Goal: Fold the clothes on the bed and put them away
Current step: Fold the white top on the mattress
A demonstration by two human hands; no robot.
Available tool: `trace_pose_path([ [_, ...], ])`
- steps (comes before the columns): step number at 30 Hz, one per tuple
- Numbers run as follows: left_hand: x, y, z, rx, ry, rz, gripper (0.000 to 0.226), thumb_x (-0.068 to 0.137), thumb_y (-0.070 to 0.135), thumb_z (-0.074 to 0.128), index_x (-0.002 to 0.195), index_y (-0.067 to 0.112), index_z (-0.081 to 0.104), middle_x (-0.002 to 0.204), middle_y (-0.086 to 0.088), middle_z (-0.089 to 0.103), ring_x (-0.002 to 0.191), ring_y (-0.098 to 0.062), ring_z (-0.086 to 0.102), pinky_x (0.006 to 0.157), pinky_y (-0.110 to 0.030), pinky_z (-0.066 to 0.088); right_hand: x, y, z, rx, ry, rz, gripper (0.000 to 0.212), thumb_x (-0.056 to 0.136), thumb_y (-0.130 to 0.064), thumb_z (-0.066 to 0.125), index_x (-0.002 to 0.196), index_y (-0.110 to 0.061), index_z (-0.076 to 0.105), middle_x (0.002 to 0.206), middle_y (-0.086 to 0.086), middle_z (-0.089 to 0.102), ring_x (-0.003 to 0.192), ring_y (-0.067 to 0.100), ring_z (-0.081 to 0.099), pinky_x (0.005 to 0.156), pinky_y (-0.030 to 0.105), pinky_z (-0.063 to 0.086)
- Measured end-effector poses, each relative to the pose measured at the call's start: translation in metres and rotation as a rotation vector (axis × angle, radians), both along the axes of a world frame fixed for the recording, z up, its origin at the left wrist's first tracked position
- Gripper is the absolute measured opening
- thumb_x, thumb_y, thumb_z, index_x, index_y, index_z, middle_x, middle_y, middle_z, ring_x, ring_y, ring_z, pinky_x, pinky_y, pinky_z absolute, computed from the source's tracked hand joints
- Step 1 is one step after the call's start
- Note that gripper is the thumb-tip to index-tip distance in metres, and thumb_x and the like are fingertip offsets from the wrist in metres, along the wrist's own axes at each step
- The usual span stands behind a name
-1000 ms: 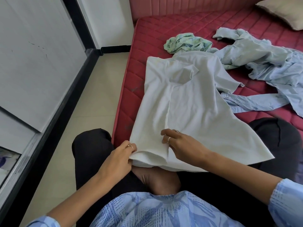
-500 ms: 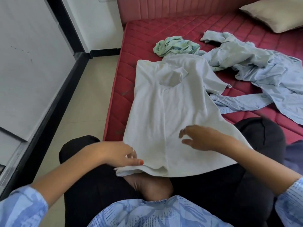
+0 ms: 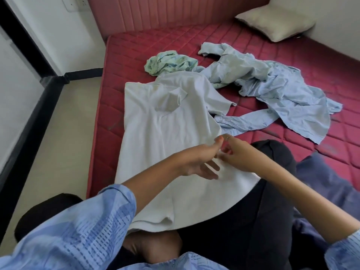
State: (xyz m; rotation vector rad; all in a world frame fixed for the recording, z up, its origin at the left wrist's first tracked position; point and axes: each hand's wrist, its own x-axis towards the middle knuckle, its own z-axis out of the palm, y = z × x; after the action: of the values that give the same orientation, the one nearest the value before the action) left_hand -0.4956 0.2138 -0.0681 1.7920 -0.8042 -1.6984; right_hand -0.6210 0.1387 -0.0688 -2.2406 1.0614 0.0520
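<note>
A white polo shirt (image 3: pixel 167 121) lies flat on the red mattress (image 3: pixel 253 39), its hem draped over my lap. My left hand (image 3: pixel 198 162) hovers over the shirt's lower right part, fingers straight and thumb up, holding nothing. My right hand (image 3: pixel 235 152) meets it at the shirt's right edge with its fingers bent. My left thumb hides whether those fingers pinch the cloth. A crumpled light blue shirt (image 3: pixel 276 90) lies to the right, one sleeve running under the white shirt's side. A small bunched mint-green garment (image 3: pixel 169 62) lies just beyond the collar.
A beige pillow (image 3: pixel 276 22) sits at the bed's far right corner by the padded pink headboard (image 3: pixel 165 14). Tiled floor (image 3: pixel 74 129) and a white wall with black trim run along the left. A dark blue cloth (image 3: pixel 327 182) lies by my right knee.
My left hand let go of the hem and swung right across the shirt. My right hand slid to the shirt's right edge. The view tilted up, showing more of the bed.
</note>
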Motion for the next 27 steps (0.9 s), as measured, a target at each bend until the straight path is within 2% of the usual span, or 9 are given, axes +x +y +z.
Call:
trace_pose_path([
  [4,-0.008,-0.001,-0.014,0.008,0.175,0.305,0.043,0.098,0.055,0.035,0.117,0.024,0.057,0.093,-0.008,0.063,0.076,-0.022,0.064,0.063,-0.034,0.056,0.0,-0.002,0.008,0.497,-0.133,-0.061,0.027,0.095,-0.016,0.054,0.122,-0.018,0.056,0.11,0.005,0.068,0.101,0.018,0.065,0.098,0.039,0.05],
  [8,0.0,-0.005,-0.032,-0.006,0.207,0.439,0.013,0.097,0.022,0.053,0.101,0.013,0.061,0.092,-0.006,0.064,0.072,-0.018,0.063,0.058,-0.03,0.055,0.009,-0.028,0.014,0.624,-0.122,-0.061,0.02,0.098,-0.015,0.051,0.11,-0.005,0.064,0.098,0.016,0.072,0.076,0.019,0.067,0.072,0.029,0.055],
  [10,0.0,-0.005,-0.034,-0.025,0.158,0.451,0.016,0.093,0.004,0.054,0.109,0.007,0.056,0.098,-0.01,0.064,0.072,-0.019,0.063,0.056,-0.029,0.055,0.023,-0.054,0.013,0.603,-0.209,-0.206,0.019,0.098,-0.014,0.049,0.106,-0.003,0.064,0.087,0.016,0.072,0.065,0.018,0.066,0.059,0.024,0.054],
  [12,-0.002,-0.006,-0.033,-0.057,0.091,0.426,0.044,0.09,-0.002,0.055,0.129,0.012,0.041,0.109,-0.013,0.06,0.077,-0.02,0.063,0.061,-0.031,0.058,0.038,-0.088,0.004,0.583,-0.298,-0.396,0.018,0.095,-0.011,0.053,0.107,-0.001,0.062,0.082,0.016,0.069,0.063,0.02,0.064,0.055,0.022,0.054],
  [14,-0.003,-0.004,-0.029,-0.109,0.023,0.323,0.069,0.087,-0.007,0.054,0.14,0.03,0.029,0.111,-0.013,0.054,0.08,-0.02,0.061,0.062,-0.03,0.059,0.053,-0.117,-0.01,0.576,-0.323,-0.513,0.017,0.094,-0.007,0.053,0.109,0.0,0.058,0.083,0.017,0.063,0.065,0.021,0.059,0.066,0.025,0.053],
  [19,0.002,-0.002,-0.013,-0.178,-0.048,0.087,0.035,0.09,-0.005,0.044,0.11,0.008,0.07,0.089,0.001,0.065,0.075,-0.004,0.061,0.073,-0.022,0.057,0.086,-0.153,-0.054,0.652,-0.259,-0.686,0.015,0.096,-0.014,0.05,0.107,-0.003,0.05,0.086,0.01,0.05,0.069,0.02,0.053,0.062,0.025,0.053],
  [22,0.013,0.002,-0.005,-0.208,-0.041,0.023,0.037,0.09,-0.008,0.042,0.107,0.008,0.072,0.067,0.018,0.064,0.062,0.006,0.059,0.065,-0.015,0.053,0.107,-0.158,-0.07,0.768,-0.353,-0.749,0.026,0.099,-0.024,0.05,0.116,-0.005,0.048,0.097,0.01,0.05,0.067,0.019,0.052,0.063,0.028,0.052],
  [24,0.021,0.007,0.003,-0.228,-0.036,-0.065,0.037,0.091,-0.008,0.044,0.108,0.008,0.072,0.061,0.024,0.063,0.059,0.009,0.058,0.063,-0.011,0.049,0.12,-0.16,-0.075,0.823,-0.418,-0.794,0.031,0.096,-0.032,0.055,0.106,-0.003,0.049,0.094,0.01,0.049,0.064,0.017,0.051,0.062,0.025,0.052],
  [27,0.036,0.01,0.011,-0.239,-0.008,-0.137,0.035,0.091,-0.007,0.046,0.107,0.01,0.073,0.064,0.024,0.063,0.057,0.007,0.055,0.065,-0.012,0.048,0.14,-0.167,-0.08,0.893,-0.59,-0.892,0.021,0.097,-0.028,0.053,0.093,-0.008,0.048,0.074,0.007,0.049,0.039,0.012,0.052,0.039,0.02,0.045],
])
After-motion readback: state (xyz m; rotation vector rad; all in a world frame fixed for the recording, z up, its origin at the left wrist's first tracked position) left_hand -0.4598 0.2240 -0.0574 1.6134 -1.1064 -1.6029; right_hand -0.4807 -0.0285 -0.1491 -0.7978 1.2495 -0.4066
